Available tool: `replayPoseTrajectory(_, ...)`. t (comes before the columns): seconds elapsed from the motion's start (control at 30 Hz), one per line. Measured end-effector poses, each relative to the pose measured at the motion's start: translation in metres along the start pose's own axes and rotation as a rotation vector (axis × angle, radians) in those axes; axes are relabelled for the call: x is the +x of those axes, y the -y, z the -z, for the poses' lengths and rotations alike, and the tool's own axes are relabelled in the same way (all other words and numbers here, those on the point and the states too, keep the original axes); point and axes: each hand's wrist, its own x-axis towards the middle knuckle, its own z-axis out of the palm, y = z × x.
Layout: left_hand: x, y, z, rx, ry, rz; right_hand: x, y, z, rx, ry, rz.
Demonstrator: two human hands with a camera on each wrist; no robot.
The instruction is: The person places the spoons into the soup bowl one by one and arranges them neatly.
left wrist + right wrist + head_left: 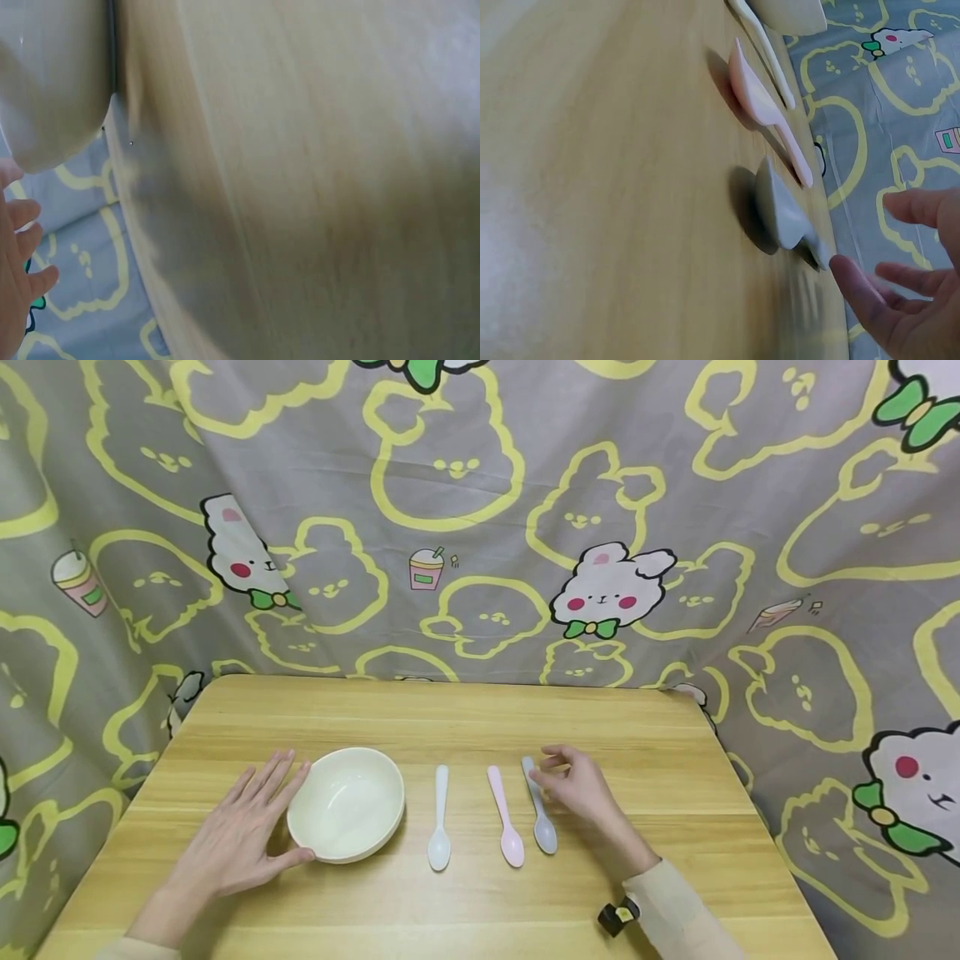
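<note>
A cream bowl [347, 806] sits upright on the table's left half. My left hand [238, 835] is beside its left side with fingers extended, the fingertips and thumb at the rim; I cannot tell how firmly they touch. To the right lie three spoons, bowls toward me: a white spoon [439, 818], a pink spoon [506, 817] and a grey spoon [539, 806]. Over the grey spoon's handle end hovers my right hand [581, 785], fingers bent loosely, with a gap between thumb and index finger. In the right wrist view, one digit comes close to the grey handle [817, 251].
The wooden table [420, 918] has a back edge meeting a grey patterned curtain [480, 468], which also hangs at both sides. A small black device [618, 916] is at the right sleeve [678, 910].
</note>
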Motion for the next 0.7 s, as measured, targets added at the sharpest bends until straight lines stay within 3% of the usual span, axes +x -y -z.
replayPoseTrajectory(0.23,0.000,0.001,-0.001,0.000,-0.001,-0.003,0.005,0.003,-0.001,0.006,0.043,-0.084)
replayPoseTrajectory(0.7,-0.001,0.002,-0.002,0.000,0.003,-0.001,0.019,0.003,-0.011,-0.053,0.036,-0.129)
